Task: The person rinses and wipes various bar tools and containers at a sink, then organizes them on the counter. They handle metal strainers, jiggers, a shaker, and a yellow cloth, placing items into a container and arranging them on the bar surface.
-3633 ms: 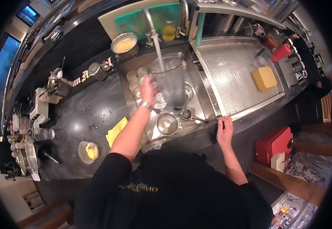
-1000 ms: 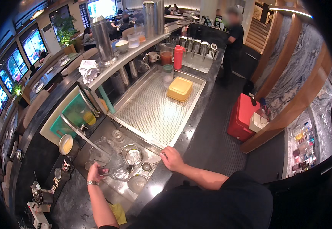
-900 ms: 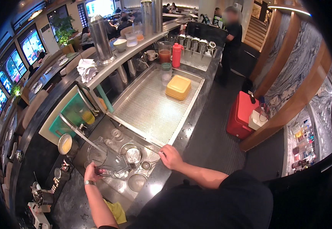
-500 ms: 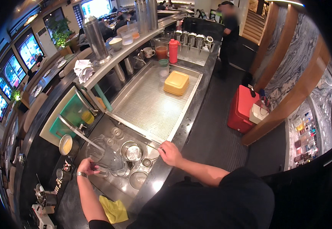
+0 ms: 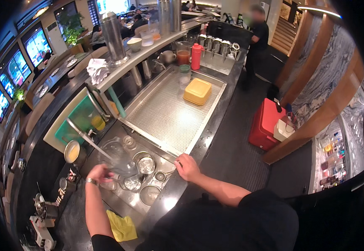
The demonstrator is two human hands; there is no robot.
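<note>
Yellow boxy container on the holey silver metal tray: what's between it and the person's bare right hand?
In the head view, only a bare stretch of the silver tray lies between the yellow container and the right hand.

In your left hand [image 5: 100, 173] you hold a large, clear, colourless pitcher [image 5: 125, 166], its see-through body just to the right of your fingers. It is well apart from your right hand [image 5: 188, 168], off to that hand's left. Motion blurs it; you cannot tell its exact tilt or contents.
</note>
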